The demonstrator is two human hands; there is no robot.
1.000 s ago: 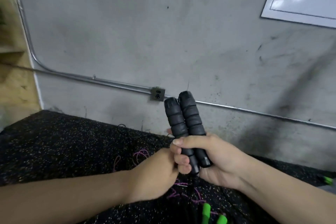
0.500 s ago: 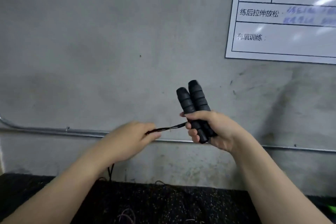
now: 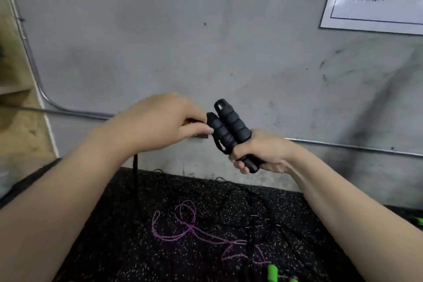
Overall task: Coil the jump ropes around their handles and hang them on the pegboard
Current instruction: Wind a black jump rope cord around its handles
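My right hand (image 3: 263,152) grips the lower ends of two black foam jump-rope handles (image 3: 230,126), held side by side and tilted up to the left. My left hand (image 3: 160,121) is just left of the handles and pinches the black rope (image 3: 135,163), which loops over the left handle and hangs from under my hand to the floor. A purple rope (image 3: 183,224) lies in loose loops on the speckled black floor mat (image 3: 103,224). Two green handles (image 3: 272,273) show at the bottom edge. No pegboard is in view.
A grey concrete wall (image 3: 183,41) stands close ahead with a metal conduit (image 3: 343,145) running along it. A white printed sign (image 3: 375,0) hangs at the upper right. Wooden boarding (image 3: 13,121) is at the far left. More black rope lies tangled on the mat.
My left hand has moved from the left, where it pulled the rope taut, up to the handles, laying the rope over them. The view has tilted down, showing the mat and purple rope again.
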